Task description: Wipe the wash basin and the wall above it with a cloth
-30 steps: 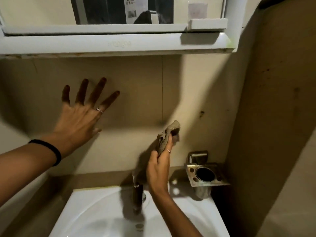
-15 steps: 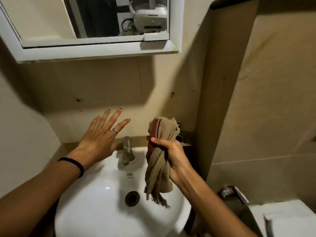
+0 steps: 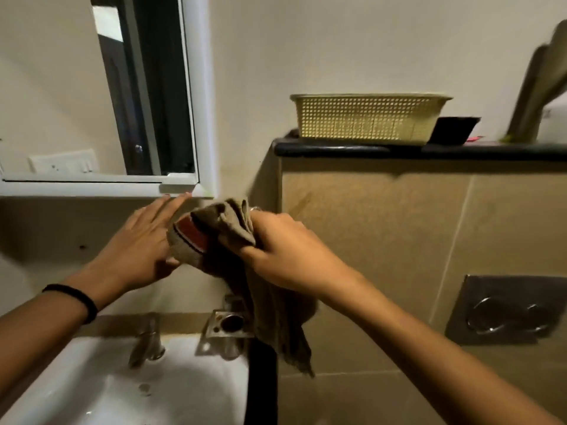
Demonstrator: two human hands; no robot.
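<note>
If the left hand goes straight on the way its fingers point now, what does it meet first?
Most likely the white mirror frame. The left hand lies flat, fingers straight, aimed up and to the right at the frame's lower right corner. The fingertips look very near it, but depth is unclear from one view.

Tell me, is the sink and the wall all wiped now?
Not yet, as far as the picture shows. The right hand grips the bunched brown cloth in the air below the mirror; its tail hangs down. The left hand, fingers straight, touches the cloth, maybe to fold it. Water drops still dot the wash basin, so it probably needs wiping. Whether the wall is already clean cannot be told.
</note>
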